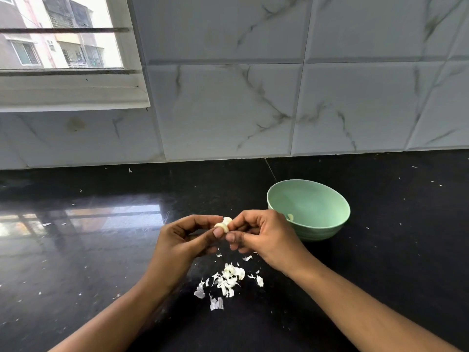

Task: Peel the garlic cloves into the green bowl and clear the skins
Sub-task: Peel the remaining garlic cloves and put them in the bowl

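Garlic clove (223, 224) sits pinched between both hands above the bench (101, 250). Left hand (187, 240) and right hand (258, 235) each close their fingers on one end. Green bowl (327, 232) waits just right of the right hand, so that hand is nearer. Skins (228, 280) lie below.

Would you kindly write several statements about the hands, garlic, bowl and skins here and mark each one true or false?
1. Both the left hand and the right hand pinch one garlic clove. True.
2. The green bowl lies upside down. False: it stands upright, open side up.
3. The skins lie on the black counter below the hands. True.
4. The skins are piled inside the bowl. False: they lie on the counter; the bowl shows one small pale piece.
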The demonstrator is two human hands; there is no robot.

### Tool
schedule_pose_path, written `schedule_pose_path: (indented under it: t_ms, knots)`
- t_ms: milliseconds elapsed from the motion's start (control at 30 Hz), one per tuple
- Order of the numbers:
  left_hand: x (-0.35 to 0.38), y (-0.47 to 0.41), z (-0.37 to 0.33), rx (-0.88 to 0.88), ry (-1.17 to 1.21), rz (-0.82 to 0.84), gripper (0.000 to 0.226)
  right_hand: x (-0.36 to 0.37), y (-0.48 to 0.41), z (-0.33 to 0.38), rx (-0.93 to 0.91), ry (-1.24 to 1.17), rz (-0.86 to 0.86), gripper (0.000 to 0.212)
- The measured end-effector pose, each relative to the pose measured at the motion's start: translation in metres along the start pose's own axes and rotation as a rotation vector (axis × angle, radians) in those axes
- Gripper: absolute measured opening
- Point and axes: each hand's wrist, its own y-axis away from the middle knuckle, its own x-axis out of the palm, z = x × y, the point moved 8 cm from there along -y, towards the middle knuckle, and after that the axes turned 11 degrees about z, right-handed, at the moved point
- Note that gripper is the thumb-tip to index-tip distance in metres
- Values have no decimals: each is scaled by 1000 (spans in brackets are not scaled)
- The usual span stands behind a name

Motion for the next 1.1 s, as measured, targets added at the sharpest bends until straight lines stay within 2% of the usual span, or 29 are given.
schedule_pose_path:
  t_ms: [100, 233, 400, 567, 867, 1100]
  knots:
    - [0, 0, 5, -52, 4, 20, 19, -9, 1, 6, -68, 176, -63, 8]
    - [1, -1, 13, -118, 24, 23, 17, -8, 3, 21, -214, 555, -87, 7]
    - [3, -2, 20, -185, 34, 40, 20, -3, 2, 22, -240, 732, -82, 14]
    - [3, -2, 23, -200, 41, 54, 21, -3, 1, 18, -218, 630, -28, 9]
    - [2, -1, 14, -118, -23, 57, 19, -7, -2, 2, -18, 254, 60, 13]
    - [-2, -3, 15, -142, 36, -1, 21, -6, 0, 12, -123, 498, -18, 9]
